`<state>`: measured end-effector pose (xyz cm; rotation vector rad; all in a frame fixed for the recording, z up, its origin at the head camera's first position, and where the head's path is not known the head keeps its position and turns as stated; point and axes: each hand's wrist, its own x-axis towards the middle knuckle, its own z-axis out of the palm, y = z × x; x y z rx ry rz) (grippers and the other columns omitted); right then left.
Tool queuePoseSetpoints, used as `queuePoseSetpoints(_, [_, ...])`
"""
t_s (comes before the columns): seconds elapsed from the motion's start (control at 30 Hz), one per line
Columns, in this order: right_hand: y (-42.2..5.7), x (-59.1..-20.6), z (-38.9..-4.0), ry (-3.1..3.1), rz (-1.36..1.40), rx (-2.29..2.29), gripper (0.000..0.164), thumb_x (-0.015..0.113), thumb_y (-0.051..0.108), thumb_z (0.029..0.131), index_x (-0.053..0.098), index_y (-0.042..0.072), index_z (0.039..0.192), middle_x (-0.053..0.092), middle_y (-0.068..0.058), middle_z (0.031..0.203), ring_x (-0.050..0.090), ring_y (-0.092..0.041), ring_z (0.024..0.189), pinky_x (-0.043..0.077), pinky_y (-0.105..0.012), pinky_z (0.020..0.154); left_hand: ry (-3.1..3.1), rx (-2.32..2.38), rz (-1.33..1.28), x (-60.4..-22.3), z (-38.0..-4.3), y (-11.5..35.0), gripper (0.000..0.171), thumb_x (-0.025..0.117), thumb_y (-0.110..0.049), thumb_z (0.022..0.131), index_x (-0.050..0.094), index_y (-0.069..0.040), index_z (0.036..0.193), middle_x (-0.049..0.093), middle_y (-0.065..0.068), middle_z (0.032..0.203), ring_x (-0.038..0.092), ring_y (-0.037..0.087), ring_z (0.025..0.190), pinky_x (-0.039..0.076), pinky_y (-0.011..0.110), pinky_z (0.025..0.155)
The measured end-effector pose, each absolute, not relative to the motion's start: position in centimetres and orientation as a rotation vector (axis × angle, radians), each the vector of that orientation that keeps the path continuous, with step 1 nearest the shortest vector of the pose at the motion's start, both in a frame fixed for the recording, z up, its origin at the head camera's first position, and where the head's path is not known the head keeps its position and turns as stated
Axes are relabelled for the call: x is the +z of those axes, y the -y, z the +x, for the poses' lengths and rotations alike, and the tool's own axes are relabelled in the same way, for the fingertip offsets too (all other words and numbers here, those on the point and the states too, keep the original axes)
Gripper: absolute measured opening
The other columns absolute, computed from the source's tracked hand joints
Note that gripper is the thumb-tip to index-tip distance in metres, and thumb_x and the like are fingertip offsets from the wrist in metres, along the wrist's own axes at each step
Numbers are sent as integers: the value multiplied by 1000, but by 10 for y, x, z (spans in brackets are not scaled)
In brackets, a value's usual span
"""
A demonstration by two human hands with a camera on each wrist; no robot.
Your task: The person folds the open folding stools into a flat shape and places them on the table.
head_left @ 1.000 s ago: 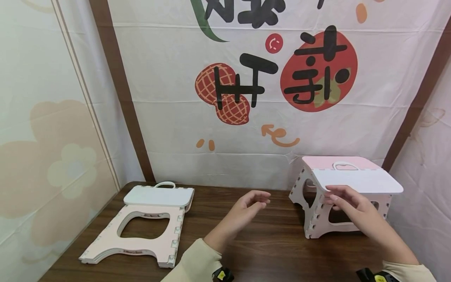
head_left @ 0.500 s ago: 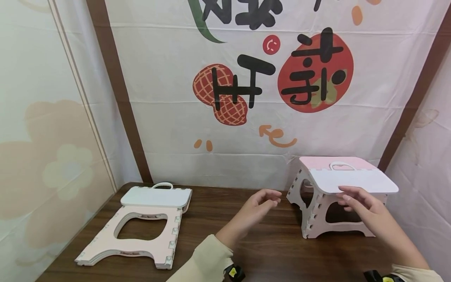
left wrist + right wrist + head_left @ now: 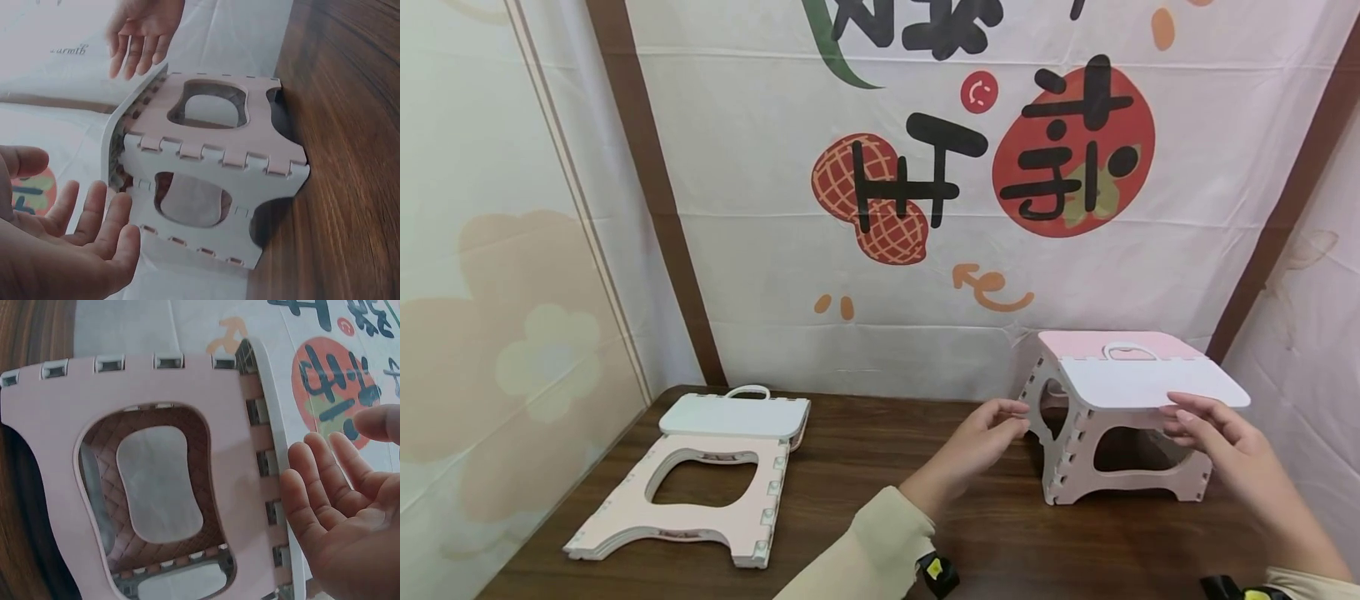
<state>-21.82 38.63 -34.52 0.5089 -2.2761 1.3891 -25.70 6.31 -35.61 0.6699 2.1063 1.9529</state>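
An unfolded step stool (image 3: 1153, 385) with a pink and white top stands upright at the table's right side. A thin white handle loop (image 3: 1131, 351) lies on its top. Left of the stool, my left hand (image 3: 972, 446) hovers with relaxed, slightly bent fingers, holding nothing; the left wrist view shows its palm (image 3: 69, 253) turned up and apart from the stool's side. My right hand (image 3: 1232, 450) hangs by the front edge of the top, also holding nothing. In the right wrist view its fingertips (image 3: 294, 478) are close to the top's edge; whether they touch is unclear.
A second stool (image 3: 700, 417), folded flat, lies on the left of the dark wooden table (image 3: 865, 467), its handle toward the back. A printed white cloth (image 3: 760, 250) hangs behind the table, and more cloth hangs at both sides.
Both hands have moved to the right: the left one closer to the unfolded stool, the right one along its front edge. Both stools stay where they were.
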Motion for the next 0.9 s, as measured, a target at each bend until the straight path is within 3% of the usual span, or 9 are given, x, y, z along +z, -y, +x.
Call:
queuePoseSetpoints(0.3, [-397,-353,-220,2169,510,1559,31,47,2,105,61,14,130,70,12,112,67,1,95,50,-13,79,-2084,1976,616,-360,-259,-75,32,56,-31,103,60,-16,131,61,-4,117,59,13,110,45,43,100])
queuePoseSetpoints(0.9, [-408,-362,-222,1990,382,1720,25,52,6,104,67,17,121,73,12,106,66,2,93,47,-9,78,-2043,2098,360,-355,-267,-107,44,66,-38,95,56,-18,133,57,2,128,54,26,122,41,51,103])
